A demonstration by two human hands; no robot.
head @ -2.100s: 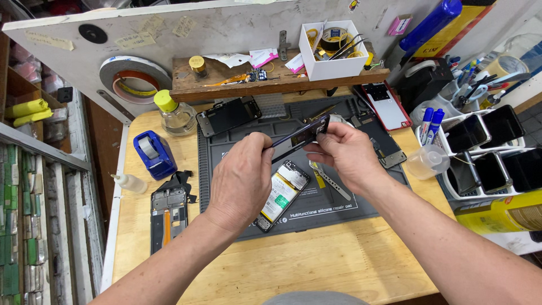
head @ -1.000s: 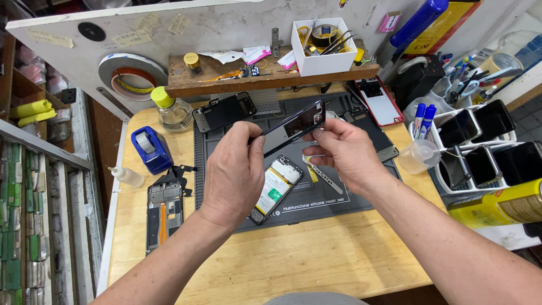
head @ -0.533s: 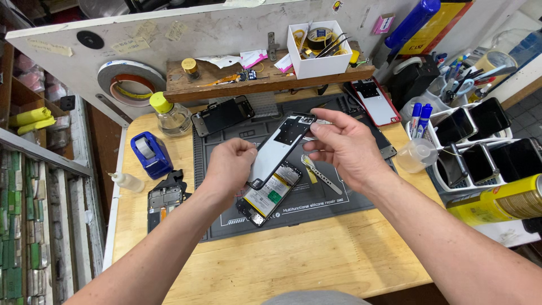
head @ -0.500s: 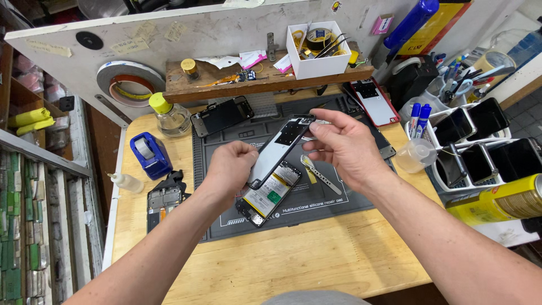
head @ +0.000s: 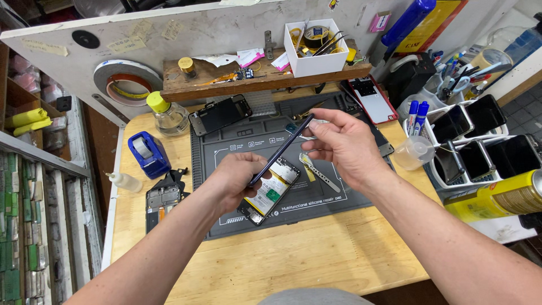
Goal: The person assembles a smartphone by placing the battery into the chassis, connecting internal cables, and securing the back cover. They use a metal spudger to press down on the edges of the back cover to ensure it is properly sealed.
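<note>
Opened phone (head: 266,192): thin dark screen panel (head: 282,148) lifted edge-on.

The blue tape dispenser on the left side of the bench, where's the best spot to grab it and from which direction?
Judging by its shape, grip the blue tape dispenser across its two flat side walls, coming down from above. Its top is open around the tape roll, and the glass bottle behind and the small dropper bottle in front crowd the other approaches.
</note>
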